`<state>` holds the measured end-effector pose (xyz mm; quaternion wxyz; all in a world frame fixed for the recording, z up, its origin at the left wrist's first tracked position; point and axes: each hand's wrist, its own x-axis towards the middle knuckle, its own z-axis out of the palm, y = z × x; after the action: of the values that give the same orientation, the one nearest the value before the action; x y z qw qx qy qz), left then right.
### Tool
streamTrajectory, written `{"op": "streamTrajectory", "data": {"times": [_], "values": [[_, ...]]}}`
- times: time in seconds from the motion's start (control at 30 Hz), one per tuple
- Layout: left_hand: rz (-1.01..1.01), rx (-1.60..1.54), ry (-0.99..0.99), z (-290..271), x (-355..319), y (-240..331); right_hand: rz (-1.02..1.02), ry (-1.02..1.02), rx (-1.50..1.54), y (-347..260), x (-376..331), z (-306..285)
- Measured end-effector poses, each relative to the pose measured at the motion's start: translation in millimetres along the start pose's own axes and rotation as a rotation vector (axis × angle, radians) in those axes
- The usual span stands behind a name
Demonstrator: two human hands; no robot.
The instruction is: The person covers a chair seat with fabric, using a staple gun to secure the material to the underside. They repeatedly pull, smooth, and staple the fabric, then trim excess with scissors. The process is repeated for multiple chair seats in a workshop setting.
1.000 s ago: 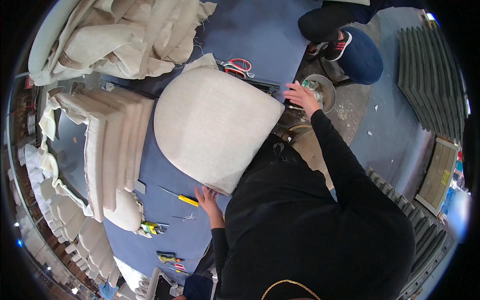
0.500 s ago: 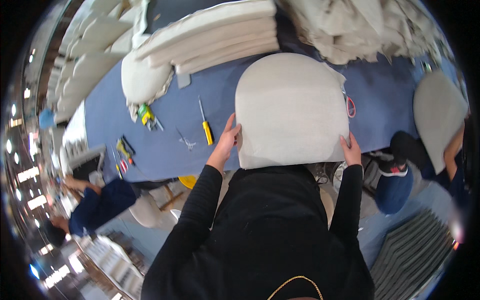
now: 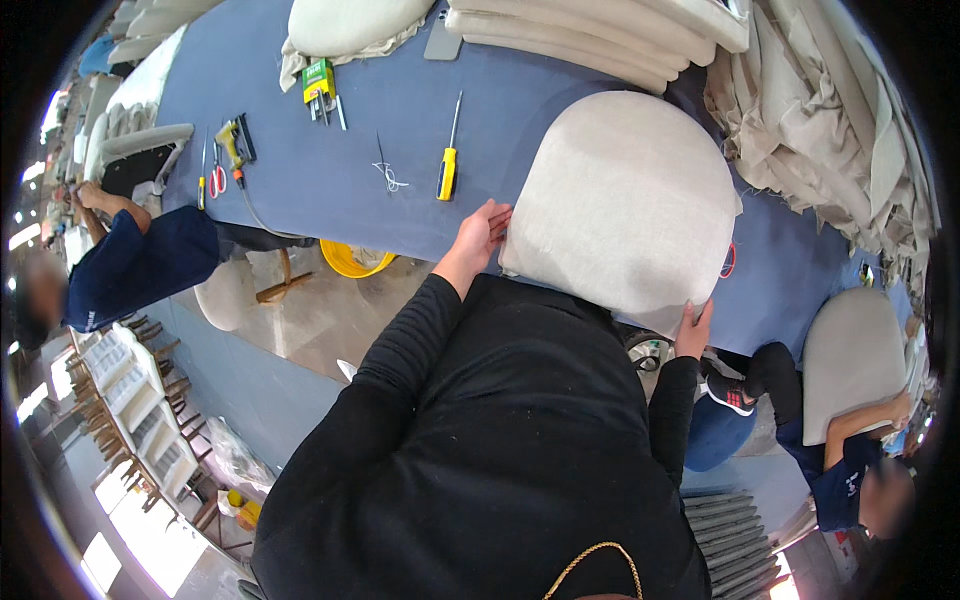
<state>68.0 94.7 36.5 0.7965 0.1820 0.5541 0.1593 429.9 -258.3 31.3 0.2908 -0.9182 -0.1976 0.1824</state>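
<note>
Seat pad on table, a hand at each side edge

The pale fabric seat pad [image 3: 625,205] lies on the blue table [image 3: 310,165], at the edge nearest the person. One second earlier the right hand [image 3: 692,328] was well apart from it; now it is at the near right corner, thumb uppermost. Its other fingers are largely hidden, so its grip cannot be told. The left hand [image 3: 478,245] is at the left edge, fingers extended, not clenched. The rounded end points away and slightly right; the straight edge faces the person. Length and width look similar, though fisheye distortion makes the long axis uncertain.
</note>
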Motion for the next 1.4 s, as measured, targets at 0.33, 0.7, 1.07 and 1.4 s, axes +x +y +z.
{"op": "streamTrajectory", "data": {"times": [0.33, 0.7, 1.07, 1.4], "values": [[-0.037, 0.135, -0.098, 31.9, -2.6, 16.7, -0.031, -0.099, 0.137, 12.9, 12.3, -16.7], [1.143, 0.985, -0.634, 181.5, -92.5, 114.5, -0.47, 0.488, -0.087, -79.5, -92.1, -14.4], [1.614, 1.906, -0.976, 320.9, -192.5, 217.4, -0.481, 0.516, 0.597, -129.6, -6.6, -86.2], [1.296, 1.798, -0.511, 298.3, -186.6, 235.3, -0.233, -0.052, -0.029, -86.1, 11.3, -12.8]]}}
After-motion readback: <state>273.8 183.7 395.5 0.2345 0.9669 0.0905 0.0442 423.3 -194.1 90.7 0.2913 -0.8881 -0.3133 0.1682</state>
